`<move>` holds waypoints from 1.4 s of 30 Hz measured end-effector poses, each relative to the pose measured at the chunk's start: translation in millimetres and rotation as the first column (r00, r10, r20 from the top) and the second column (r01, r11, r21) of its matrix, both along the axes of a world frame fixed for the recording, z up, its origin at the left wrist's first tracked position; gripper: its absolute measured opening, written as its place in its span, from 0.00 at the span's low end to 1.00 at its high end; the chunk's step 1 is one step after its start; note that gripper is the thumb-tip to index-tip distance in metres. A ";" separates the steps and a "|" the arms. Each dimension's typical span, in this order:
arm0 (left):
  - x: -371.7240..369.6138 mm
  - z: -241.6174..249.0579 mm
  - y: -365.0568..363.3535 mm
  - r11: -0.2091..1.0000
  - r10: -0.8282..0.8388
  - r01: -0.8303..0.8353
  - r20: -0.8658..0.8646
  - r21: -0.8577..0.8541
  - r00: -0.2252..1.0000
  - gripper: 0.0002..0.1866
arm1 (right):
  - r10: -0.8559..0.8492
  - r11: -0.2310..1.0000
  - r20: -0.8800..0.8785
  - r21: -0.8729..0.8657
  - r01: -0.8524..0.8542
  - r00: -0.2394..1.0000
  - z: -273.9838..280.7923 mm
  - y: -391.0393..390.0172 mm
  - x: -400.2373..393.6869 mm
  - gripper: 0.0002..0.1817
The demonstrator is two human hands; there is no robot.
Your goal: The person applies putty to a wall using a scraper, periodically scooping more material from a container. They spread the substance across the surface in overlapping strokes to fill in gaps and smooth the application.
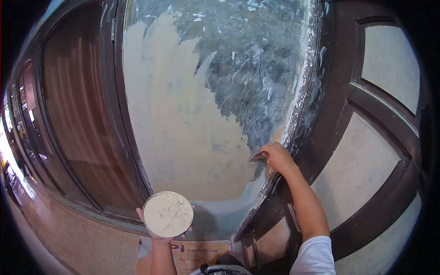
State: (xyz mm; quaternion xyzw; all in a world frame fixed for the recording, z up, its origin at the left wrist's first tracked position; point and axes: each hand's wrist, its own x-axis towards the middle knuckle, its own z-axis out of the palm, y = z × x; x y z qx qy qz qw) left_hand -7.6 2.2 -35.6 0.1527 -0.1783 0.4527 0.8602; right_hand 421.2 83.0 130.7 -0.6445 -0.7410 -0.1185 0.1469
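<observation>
My left hand (160, 234) holds up a round tub of cream-coloured putty (167, 214) from below, its fingers curled around the sides. The putty's surface is lumpy and scooped. My right hand (276, 156) grips a putty knife (258, 157) against the lower right part of the wall panel (174, 128); most of its handle is hidden in the fist. Smooth cream filler covers the panel's left and lower area. Bare grey-green surface (256, 68) shows at the upper right, streaked with white.
A brown panelled door (339, 137) stands close on the right. On the left is a dark-framed window (78, 101) with a brown curtain behind it. Below lie a tiled floor (91, 238) and a printed banner (201, 254) by my feet.
</observation>
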 end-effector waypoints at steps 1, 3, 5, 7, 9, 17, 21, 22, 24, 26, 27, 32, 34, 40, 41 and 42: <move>3.4 -2.4 2.3 0.999 -0.024 0.023 0.035 0.030 0.999 0.65 | 0.023 1.000 0.003 0.013 -0.023 1.000 -5.4 -2.8 -0.6 0.07; 5.0 -6.1 5.7 0.999 -0.032 0.031 0.018 0.030 0.999 0.65 | 0.122 0.987 0.074 0.093 -0.129 0.990 -16.9 -1.1 -2.8 0.07; 7.1 -7.6 5.6 1.000 0.009 -0.009 -0.023 0.011 1.000 0.65 | 0.115 0.979 0.026 0.166 -0.118 0.993 -20.2 -1.3 0.6 0.05; 8.1 -3.5 3.9 1.000 0.018 -0.018 -0.018 0.001 1.000 0.65 | 0.100 0.964 -0.065 0.254 -0.080 0.993 -18.5 0.8 5.9 0.05; 6.7 -6.2 2.8 0.997 0.079 -0.080 -0.055 -0.020 0.995 0.65 | 0.103 0.964 -0.081 0.255 -0.079 0.991 -21.4 -5.8 6.1 0.06; -3.9 -13.0 9.3 0.983 0.176 -0.183 -0.167 -0.024 0.970 0.65 | 0.073 0.942 -0.029 0.331 -0.059 0.997 -23.3 -9.1 4.1 0.09; -0.5 -2.1 12.5 0.984 0.171 -0.175 -0.120 -0.026 0.978 0.65 | 0.040 0.961 0.005 0.274 -0.040 0.999 -43.3 -12.1 6.3 0.07; -0.2 -2.6 12.8 0.984 0.170 -0.174 -0.118 -0.026 0.978 0.65 | 0.051 0.976 0.037 0.209 -0.058 0.998 -49.5 -10.0 5.4 0.07; 0.8 -4.6 14.3 0.978 0.197 -0.205 -0.145 -0.038 0.970 0.65 | 0.045 0.977 0.061 0.206 -0.057 0.997 -45.4 -4.2 8.6 0.08; 0.0 -8.6 14.7 0.984 0.169 -0.175 -0.141 -0.024 0.975 0.65 | 0.056 0.906 -0.054 0.423 -0.028 0.997 -25.5 -3.0 12.2 0.07; 0.5 -9.4 14.6 0.982 0.180 -0.186 -0.150 -0.030 0.972 0.65 | 0.085 0.869 -0.082 0.494 -0.034 0.993 -16.5 -5.8 11.0 0.07; 2.4 -12.2 14.3 0.981 0.181 -0.188 -0.117 -0.050 0.976 0.63 | 0.129 0.921 0.053 0.364 -0.140 0.990 -58.4 -5.2 15.2 0.11; 0.7 -16.8 17.3 0.981 0.181 -0.188 -0.109 -0.055 0.977 0.63 | 0.119 0.940 0.220 0.289 -0.181 0.968 -64.1 -6.0 6.4 0.11; -3.4 -21.6 20.6 0.989 0.133 -0.139 -0.110 -0.047 0.985 0.63 | 0.005 0.845 0.006 0.534 -0.007 1.000 -27.1 -6.4 15.7 0.09; -2.1 -21.4 19.4 0.984 0.160 -0.168 -0.115 -0.062 0.980 0.62 | 0.032 0.903 0.070 0.426 -0.059 0.997 -37.9 -5.9 16.2 0.09; -3.4 -21.3 18.6 0.984 0.157 -0.165 -0.116 -0.062 0.981 0.62 | 0.067 0.945 0.131 0.309 -0.105 0.989 -51.1 -5.2 17.3 0.09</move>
